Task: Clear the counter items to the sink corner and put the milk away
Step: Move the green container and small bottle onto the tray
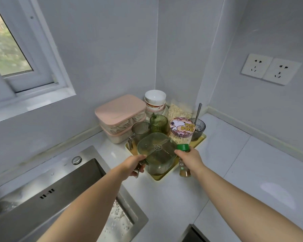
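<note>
Head view: sink-corner stock, both grips occupied.
Left grip (136, 165) curls round the handle of the clear jug (157, 154), which sits mouth up on the yellow tray (200, 139), handle toward the sink (68, 189). Right grip (189, 157) wraps the spice bottle (184, 171) just off the tray's near edge on the counter (234, 163), long axis near vertical, green cap up and leaning toward the corner. No milk in view. Risk: the tall, narrow bottle may topple if released tilted; the jug, pushed further in, may knock the crowded cups behind.
</note>
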